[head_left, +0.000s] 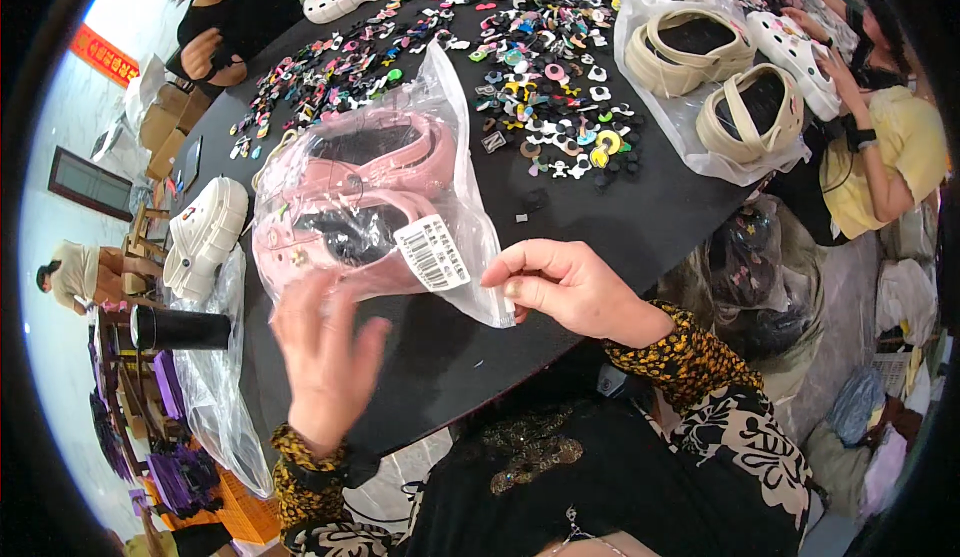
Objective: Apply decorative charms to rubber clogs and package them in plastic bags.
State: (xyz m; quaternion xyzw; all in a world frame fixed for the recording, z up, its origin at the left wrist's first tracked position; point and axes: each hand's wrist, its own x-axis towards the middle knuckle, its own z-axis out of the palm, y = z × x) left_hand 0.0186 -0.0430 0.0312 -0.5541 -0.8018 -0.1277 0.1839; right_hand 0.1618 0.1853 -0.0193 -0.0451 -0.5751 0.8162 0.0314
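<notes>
Shoes (350,199), pink, in a clear bag (462,207) on a black counter (560,227), right hand (580,287) pinching the bag's edge, left hand (325,357) blurred at its near side, grip spread wide, holding nothing.

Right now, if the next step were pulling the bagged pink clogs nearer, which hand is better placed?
Likely the right hand: its thumb and finger pinch the clear bag near the white label. The left hand is open and blurred, with no grip visible.
</notes>
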